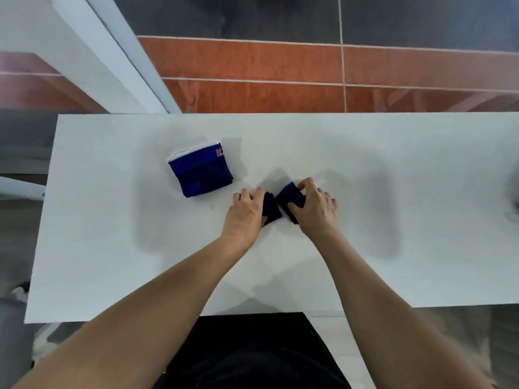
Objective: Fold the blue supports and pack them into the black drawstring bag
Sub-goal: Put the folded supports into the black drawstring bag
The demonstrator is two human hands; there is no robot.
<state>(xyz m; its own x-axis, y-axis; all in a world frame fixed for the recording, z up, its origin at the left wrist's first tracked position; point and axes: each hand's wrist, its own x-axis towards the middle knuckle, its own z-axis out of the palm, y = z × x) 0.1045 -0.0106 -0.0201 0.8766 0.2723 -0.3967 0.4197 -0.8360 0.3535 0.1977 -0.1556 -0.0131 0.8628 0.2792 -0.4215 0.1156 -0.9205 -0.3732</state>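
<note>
- The second blue support (282, 202) lies mid-counter between both hands. The left hand (247, 213) covers its left end, fingers (245, 193) bent over the cloth. The right hand (316, 204) pinches the right end with curled fingers (304, 184).
- The two halves sit at an angle with a crease between them. If one hand lets go early, the springy knit will likely open and the fold is lost.
- Pulling the ends unevenly could leave a skewed bundle, bulkier than the folded blue support (200, 171) lying apart to the left, and harder to pack.
- The black drawstring bag is not clearly in view. The black cloth (252, 355) at the near edge may be clothing or the bag; I cannot tell. Reaching for it one-handed could loosen the fold.
- The smooth counter (112, 248) gives little grip, so a careless sweep of an arm could slide the finished piece.
- The counter is white and matte, with soft shadows round the hands.
- Beyond it lie glossy floor tiles (252, 63) in red-brown and dark grey, and a white frame (120, 54) slants across the upper left.
</note>
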